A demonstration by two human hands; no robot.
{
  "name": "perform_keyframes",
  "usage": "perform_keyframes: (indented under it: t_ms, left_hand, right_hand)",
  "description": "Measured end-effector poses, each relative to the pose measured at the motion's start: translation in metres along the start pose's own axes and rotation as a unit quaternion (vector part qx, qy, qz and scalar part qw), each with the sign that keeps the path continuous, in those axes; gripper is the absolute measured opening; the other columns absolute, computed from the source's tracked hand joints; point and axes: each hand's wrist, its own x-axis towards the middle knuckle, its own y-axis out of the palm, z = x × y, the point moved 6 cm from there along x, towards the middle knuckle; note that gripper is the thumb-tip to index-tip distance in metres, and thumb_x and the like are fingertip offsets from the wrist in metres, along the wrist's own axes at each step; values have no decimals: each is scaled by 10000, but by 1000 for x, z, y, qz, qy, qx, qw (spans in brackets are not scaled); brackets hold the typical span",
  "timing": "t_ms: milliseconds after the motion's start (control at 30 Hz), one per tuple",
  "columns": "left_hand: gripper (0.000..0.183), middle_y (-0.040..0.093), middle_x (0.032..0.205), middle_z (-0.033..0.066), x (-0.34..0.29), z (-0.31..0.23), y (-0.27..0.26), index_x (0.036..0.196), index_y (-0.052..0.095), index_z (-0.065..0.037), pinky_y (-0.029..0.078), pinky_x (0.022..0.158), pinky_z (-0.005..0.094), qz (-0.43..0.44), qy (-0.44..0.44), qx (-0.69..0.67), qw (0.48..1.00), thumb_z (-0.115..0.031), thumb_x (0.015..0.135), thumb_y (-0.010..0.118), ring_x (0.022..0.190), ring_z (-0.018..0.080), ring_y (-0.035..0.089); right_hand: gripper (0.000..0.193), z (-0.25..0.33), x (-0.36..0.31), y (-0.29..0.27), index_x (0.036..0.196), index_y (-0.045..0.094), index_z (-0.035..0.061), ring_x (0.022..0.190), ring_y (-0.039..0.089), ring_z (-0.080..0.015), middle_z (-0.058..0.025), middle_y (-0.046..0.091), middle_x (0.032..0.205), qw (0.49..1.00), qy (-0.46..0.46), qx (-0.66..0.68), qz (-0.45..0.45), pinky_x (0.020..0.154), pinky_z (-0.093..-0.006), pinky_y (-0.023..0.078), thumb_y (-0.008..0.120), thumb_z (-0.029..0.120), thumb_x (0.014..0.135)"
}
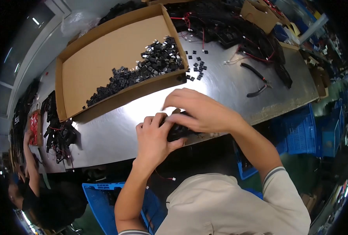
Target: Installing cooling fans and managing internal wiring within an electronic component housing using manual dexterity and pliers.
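Observation:
At the near edge of the metal table my left hand point(152, 137) is closed around a black plastic part point(176, 132), its thumb under the near side. My right hand point(203, 111) arches over the same part from the right, fingers bent and slightly blurred. Its fingertips come down close to the left hand's fingers, and what they pinch is hidden. A thin wire with a white connector point(174, 179) hangs below the table edge, under my hands. Beyond them, small black square pieces point(158, 58) are heaped in a shallow cardboard box point(99, 43).
Loose black pieces point(199, 66) lie right of the box. Black-handled pliers point(256, 80) rest open on the table point(221, 94). Black wired parts point(228, 31) pile up behind. Blue crates point(299, 133) stand below at the right. At far left another person's hand point(28, 137) touches a box of red items point(35, 127).

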Motion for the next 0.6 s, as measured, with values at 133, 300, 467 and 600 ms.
perform_keyframes:
  t_ms: [133,300,467,600]
  left_hand:
    - [697,626,1292,123,-6,13,22,1366,574,-105,411,1041,406,18,-7,-56,998,-378,779,833,1213,291,555]
    - [713,602,1351,140,-12,17,16,1372,557,-75,401,1073,388,73,-88,-126,985,-440,811,802,1251,298,553]
    - [705,604,1285,149,-3,6,15,1384,563,-116,442,989,416,80,-12,34,996,-407,784,791,1127,341,575]
    - [730,595,1153,117,-8,-11,-8,1424,553,-202,480,891,466,6,-35,29,999,-370,759,803,1024,354,554]
  right_hand:
    - [438,26,50,50,1217,637,13,1072,638,-379,-203,659,1124,988,4,24,153,929,-437,501,620,356,945]
    - [510,32,62,85,1252,620,34,1055,648,-373,-191,671,1127,947,4,-11,321,922,-437,509,616,438,940]
    - [400,-4,23,25,1201,660,30,1124,628,-341,-161,676,1177,993,56,71,72,982,-409,482,634,314,921]
    - [182,-13,-31,-6,1008,704,8,969,643,-300,-144,654,1078,994,98,37,-10,841,-375,515,668,141,888]
